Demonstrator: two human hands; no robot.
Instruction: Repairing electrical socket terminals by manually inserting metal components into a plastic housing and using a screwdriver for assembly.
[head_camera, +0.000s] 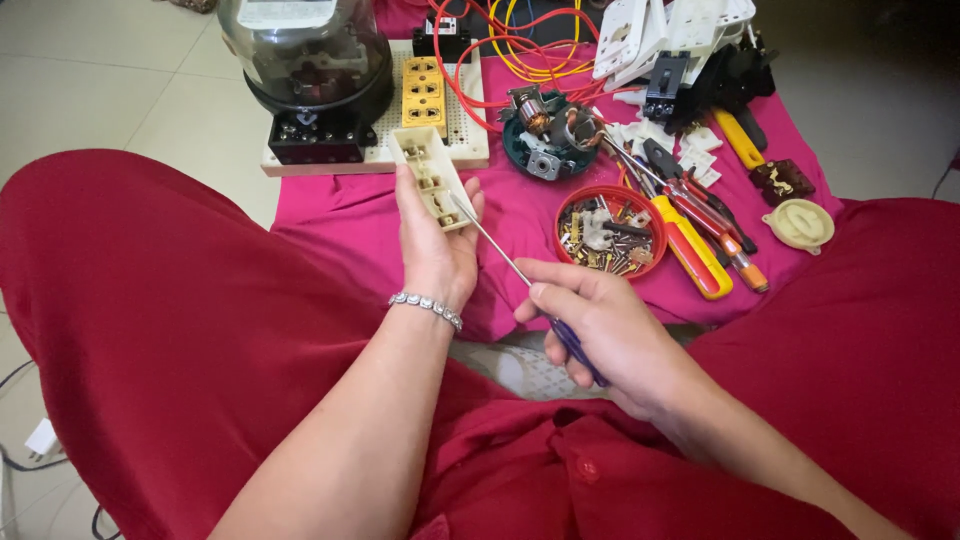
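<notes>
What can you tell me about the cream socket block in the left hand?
The cream socket block is a long rectangular plastic piece, held tilted with its open side up, showing brass contacts in a row. The left hand holds it from below, above the pink cloth. The thin screwdriver in the right hand has its tip against it.

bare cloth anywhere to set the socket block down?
Free patch: pink cloth between the perforated board and the left hand. A smaller strip lies between the socket block and the red dish. Crowded: right side, screwdrivers and white parts.
</notes>
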